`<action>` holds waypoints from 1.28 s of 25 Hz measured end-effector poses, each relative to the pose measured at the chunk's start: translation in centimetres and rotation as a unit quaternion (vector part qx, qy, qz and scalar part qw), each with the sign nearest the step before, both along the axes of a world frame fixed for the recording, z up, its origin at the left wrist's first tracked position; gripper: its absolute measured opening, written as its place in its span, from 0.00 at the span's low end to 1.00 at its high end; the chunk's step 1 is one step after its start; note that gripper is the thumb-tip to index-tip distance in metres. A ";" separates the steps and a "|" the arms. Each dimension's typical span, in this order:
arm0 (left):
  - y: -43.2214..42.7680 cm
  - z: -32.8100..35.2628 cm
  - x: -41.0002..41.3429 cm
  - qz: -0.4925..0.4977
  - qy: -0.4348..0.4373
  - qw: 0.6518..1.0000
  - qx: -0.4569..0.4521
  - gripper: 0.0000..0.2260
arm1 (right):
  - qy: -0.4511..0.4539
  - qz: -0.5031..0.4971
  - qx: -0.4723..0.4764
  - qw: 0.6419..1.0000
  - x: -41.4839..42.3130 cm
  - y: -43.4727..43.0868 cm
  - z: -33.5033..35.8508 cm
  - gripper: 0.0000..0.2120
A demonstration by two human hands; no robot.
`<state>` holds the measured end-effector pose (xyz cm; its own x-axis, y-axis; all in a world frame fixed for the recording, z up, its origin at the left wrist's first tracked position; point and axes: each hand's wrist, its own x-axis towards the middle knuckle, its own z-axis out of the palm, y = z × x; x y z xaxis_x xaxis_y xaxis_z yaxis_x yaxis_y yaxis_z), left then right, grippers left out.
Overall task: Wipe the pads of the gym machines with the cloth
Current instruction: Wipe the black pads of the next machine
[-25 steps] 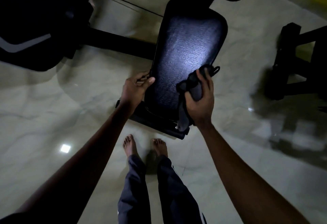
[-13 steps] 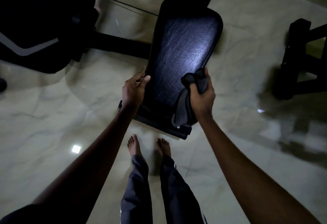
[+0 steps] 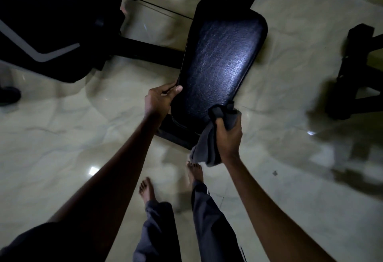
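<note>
A long black padded seat [image 3: 219, 63] of a gym machine lies below me, its textured surface shining under the light. My left hand [image 3: 160, 98] grips the pad's left edge, thumb on top and fingers curled under the rim. My right hand [image 3: 229, 135] holds a bunched dark grey cloth [image 3: 207, 148] at the pad's near right corner. The cloth's upper fold presses on the pad and its loose end hangs down over the pad's front edge.
A large dark machine body [image 3: 51, 23] with a pale stripe fills the upper left, joined to the seat by a black floor bar [image 3: 149, 51]. Another black frame [image 3: 356, 71] stands at right. My bare feet [image 3: 194, 170] are on the glossy marble floor close to the pad.
My right hand has dragged the cloth down the pad's right side toward me, to the near corner. My left hand has kept its grip on the left edge. My feet have shifted.
</note>
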<state>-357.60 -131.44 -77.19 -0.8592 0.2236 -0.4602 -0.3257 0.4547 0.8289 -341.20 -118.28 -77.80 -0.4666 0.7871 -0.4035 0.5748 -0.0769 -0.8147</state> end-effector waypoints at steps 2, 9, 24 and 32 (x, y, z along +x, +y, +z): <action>-0.4 0.3 -0.3 -0.028 0.012 0.998 -0.048 0.17 | -0.004 0.009 -0.001 1.000 1.1 -1.5 -0.2 0.15; -2.5 0.3 -0.9 -0.081 -0.022 0.996 -0.011 0.11 | 0.001 0.045 0.047 0.998 3.0 -5.2 -0.6 0.21; -6.2 -2.6 -1.4 -0.165 -0.127 0.962 0.177 0.17 | -0.140 0.242 0.501 0.819 1.5 -8.6 -3.4 0.29; -11.1 -4.1 -1.4 -0.037 -0.136 0.974 0.177 0.30 | -0.175 0.508 0.526 0.659 -5.2 -8.0 2.2 0.24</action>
